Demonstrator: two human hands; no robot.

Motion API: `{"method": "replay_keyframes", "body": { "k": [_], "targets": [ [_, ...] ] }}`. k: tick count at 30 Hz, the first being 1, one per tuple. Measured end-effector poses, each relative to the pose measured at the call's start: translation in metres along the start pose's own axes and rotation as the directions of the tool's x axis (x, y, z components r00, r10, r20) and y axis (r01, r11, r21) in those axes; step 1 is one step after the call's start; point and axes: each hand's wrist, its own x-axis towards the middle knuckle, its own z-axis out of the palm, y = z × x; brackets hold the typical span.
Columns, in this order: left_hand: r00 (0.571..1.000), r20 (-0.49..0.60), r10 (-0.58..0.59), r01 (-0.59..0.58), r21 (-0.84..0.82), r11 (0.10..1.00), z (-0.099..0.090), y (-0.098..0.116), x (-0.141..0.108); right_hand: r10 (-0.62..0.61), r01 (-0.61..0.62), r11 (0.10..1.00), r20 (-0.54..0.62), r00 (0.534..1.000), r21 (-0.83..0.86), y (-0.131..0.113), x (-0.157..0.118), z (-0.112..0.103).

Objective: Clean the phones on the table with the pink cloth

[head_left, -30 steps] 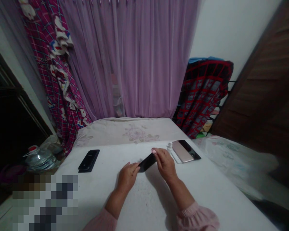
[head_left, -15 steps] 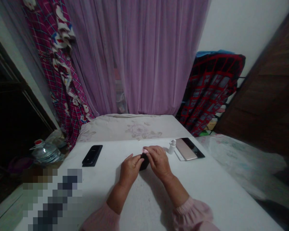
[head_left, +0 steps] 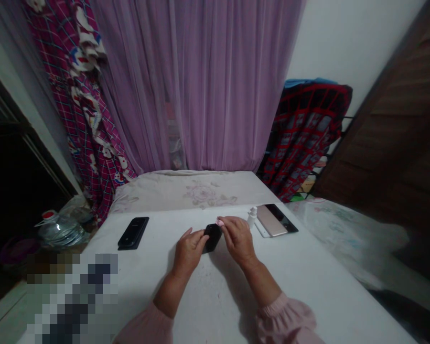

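Note:
A black phone (head_left: pixel 212 239) is held upright and tilted above the white table, with my left hand (head_left: pixel 189 248) closed around its left edge. My right hand (head_left: pixel 239 240) is at the phone's upper right corner, its fingertips pinching a small pink cloth (head_left: pixel 220 221). Whether the cloth touches the phone at this moment I cannot tell. Just beyond my right hand stands a small white spray bottle (head_left: pixel 252 217).
At the right lie several flat phones or tablets, among them a rose-gold one (head_left: pixel 271 222). Another dark phone (head_left: pixel 133 232) rests at the left. A cloth with flower print (head_left: pixel 200 191) covers the table's far end. A large water bottle (head_left: pixel 59 231) stands beyond the left edge.
My right hand with the pink cloth has drawn slightly away from the phone's top, so more of the phone shows. My left hand has shifted a little left. The view has turned slightly.

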Motion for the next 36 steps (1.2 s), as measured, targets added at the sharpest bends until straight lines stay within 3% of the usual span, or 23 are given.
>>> {"method": "replay_keyframes", "body": {
  "k": [5,9,12,15,18,20,23,25,31,34,36],
  "targets": [
    [1.0,0.002,-0.021,0.021,0.022,1.0,-0.003,-0.006,-0.003,-0.113,0.114,0.993,0.072,0.991,-0.004,-0.016,0.008,0.008],
    [1.0,0.003,-0.022,0.022,0.004,1.0,-0.004,-0.008,-0.006,-0.113,0.114,0.994,0.11,0.988,0.002,-0.016,0.011,0.007],
    [1.0,0.001,-0.006,0.006,-0.033,0.999,-0.003,-0.008,-0.005,-0.04,0.037,0.999,0.087,0.995,0.036,-0.005,0.009,0.003],
    [1.0,-0.008,-0.021,0.021,-0.058,0.998,-0.001,-0.008,-0.004,0.125,-0.129,0.979,0.035,0.992,0.16,0.005,-0.001,0.008],
    [0.999,-0.008,-0.053,0.052,-0.066,0.996,-0.001,-0.011,-0.006,0.333,-0.339,0.855,0.086,0.939,0.392,0.005,-0.02,0.024],
    [0.997,-0.006,-0.083,0.082,-0.07,0.994,-0.002,-0.014,-0.009,0.485,-0.488,0.681,0.163,0.859,0.545,0.0,-0.031,0.037],
    [0.992,-0.003,-0.129,0.129,-0.084,0.988,-0.004,-0.019,-0.013,0.493,-0.556,0.483,0.315,0.811,0.676,-0.008,-0.042,0.051],
    [0.988,0.001,-0.153,0.152,-0.104,0.983,-0.005,-0.02,-0.014,0.453,-0.554,0.455,0.354,0.818,0.697,-0.009,-0.046,0.054],
    [0.981,0.015,-0.193,0.192,-0.196,0.962,-0.003,-0.016,-0.015,0.457,-0.551,0.572,0.322,0.829,0.608,-0.01,-0.048,0.048],
    [0.978,0.052,-0.204,0.21,-0.229,0.951,-0.004,-0.017,-0.018,0.435,-0.483,0.745,0.214,0.874,0.46,-0.008,-0.042,0.039],
    [0.97,0.063,-0.233,0.241,-0.24,0.94,-0.005,-0.02,-0.019,0.307,-0.332,0.9,0.129,0.943,0.282,-0.004,-0.035,0.031]
  ]
}}
